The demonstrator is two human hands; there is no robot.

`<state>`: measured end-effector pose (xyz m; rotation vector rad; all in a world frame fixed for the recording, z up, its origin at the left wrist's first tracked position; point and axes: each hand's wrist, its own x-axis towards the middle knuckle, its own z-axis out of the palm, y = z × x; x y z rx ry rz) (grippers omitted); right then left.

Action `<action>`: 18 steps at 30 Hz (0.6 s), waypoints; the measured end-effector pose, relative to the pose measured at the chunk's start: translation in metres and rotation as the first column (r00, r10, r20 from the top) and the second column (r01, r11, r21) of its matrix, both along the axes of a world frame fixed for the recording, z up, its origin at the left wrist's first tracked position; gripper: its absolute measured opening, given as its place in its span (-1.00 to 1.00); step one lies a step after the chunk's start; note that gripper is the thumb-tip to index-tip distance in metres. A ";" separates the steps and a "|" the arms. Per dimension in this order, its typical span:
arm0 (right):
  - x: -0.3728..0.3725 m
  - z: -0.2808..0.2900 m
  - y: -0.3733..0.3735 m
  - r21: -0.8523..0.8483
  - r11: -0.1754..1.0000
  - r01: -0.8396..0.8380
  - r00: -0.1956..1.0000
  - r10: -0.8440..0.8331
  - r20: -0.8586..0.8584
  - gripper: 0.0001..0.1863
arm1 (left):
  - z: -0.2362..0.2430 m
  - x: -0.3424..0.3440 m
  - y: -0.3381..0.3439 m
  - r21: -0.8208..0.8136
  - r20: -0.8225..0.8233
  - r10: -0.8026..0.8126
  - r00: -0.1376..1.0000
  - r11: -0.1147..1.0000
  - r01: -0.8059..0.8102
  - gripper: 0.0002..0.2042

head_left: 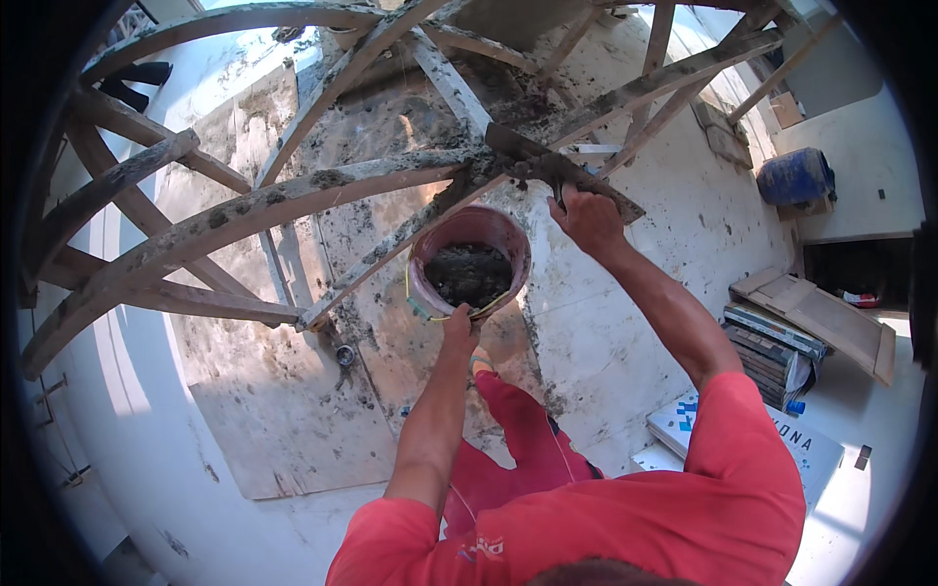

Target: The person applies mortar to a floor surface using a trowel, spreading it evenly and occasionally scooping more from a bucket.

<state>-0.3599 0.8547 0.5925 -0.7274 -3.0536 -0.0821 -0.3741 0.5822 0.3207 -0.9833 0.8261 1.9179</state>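
Currently left hand (457,327) clamped on pink bucket (469,262) rim; mortar-filled, likely heavy; right hand (584,217) closed around trowel (562,171) handle; stiff.

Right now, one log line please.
left hand: holds bucket rim | right hand: grips trowel | bucket: dark mortar inside

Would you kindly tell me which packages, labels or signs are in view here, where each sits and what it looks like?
Flat white carton: on the floor at lower right, rectangular, white with blue marks.
Stack of flat boxes: just above it, dark and pale layers, beside a wooden pallet.
No screens or signs show.
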 end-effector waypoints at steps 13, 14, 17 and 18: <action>-0.019 0.016 -0.002 -0.368 0.910 0.193 0.959 -0.255 -0.127 -0.51 | -0.006 -0.001 -0.001 -0.025 0.014 0.088 0.996 0.996 -0.088 -0.63; -0.026 0.015 -0.005 -0.377 0.906 0.191 0.958 -0.256 -0.130 -0.52 | -0.007 -0.001 -0.003 -0.093 0.037 0.085 0.996 0.992 -0.081 -0.64; -0.033 0.001 -0.034 -0.422 0.877 0.229 0.950 -0.296 -0.101 -0.52 | -0.011 0.002 -0.012 -0.129 0.082 0.217 0.973 0.970 -0.205 -0.73; -0.032 -0.005 -0.047 -0.439 0.864 0.248 0.945 -0.315 -0.088 -0.52 | -0.012 0.002 -0.016 -0.110 0.044 0.215 0.976 0.972 -0.209 -0.75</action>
